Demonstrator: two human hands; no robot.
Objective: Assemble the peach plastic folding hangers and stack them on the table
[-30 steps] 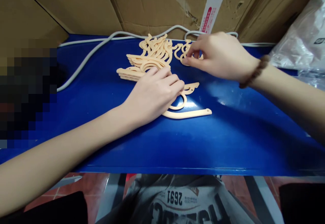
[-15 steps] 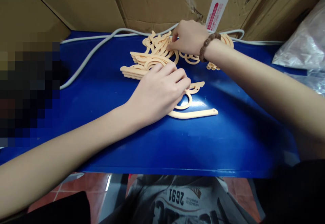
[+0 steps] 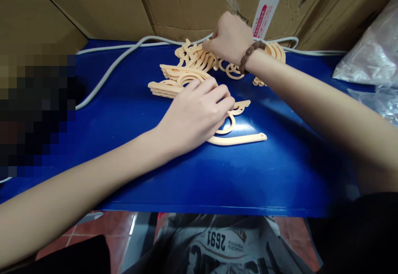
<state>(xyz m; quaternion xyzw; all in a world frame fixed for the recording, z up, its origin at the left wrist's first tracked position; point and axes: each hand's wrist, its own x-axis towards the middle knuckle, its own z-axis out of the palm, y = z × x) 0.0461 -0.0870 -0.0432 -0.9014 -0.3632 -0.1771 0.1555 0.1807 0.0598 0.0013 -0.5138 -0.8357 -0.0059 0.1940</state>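
On the blue table lie cream plastic pieces with curved arms and rings, looking like folding hanger parts. My left hand [image 3: 199, 110] is closed over one hanger part [image 3: 239, 140], whose long arm and ring stick out to the right. Beyond that hand sits a neat stack of hanger parts [image 3: 164, 88]. My right hand [image 3: 231, 35], a brown bracelet on its wrist, is curled above the right edge of a loose heap of parts [image 3: 194, 56]. Its fingertips are mostly hidden, so I cannot make out what they hold. More parts [image 3: 275, 52] show behind my right wrist.
Cardboard boxes [image 3: 186, 4] stand along the back of the blue table [image 3: 217, 178]. A white cable [image 3: 124, 52] runs over the back and left of it. At the right lies a clear plastic bag [image 3: 367, 58]. The left edge is blurred out.
My right hand has risen slightly away from the heap, toward the boxes. Its fingers look more curled in. My left hand has stayed in place over the hanger part.
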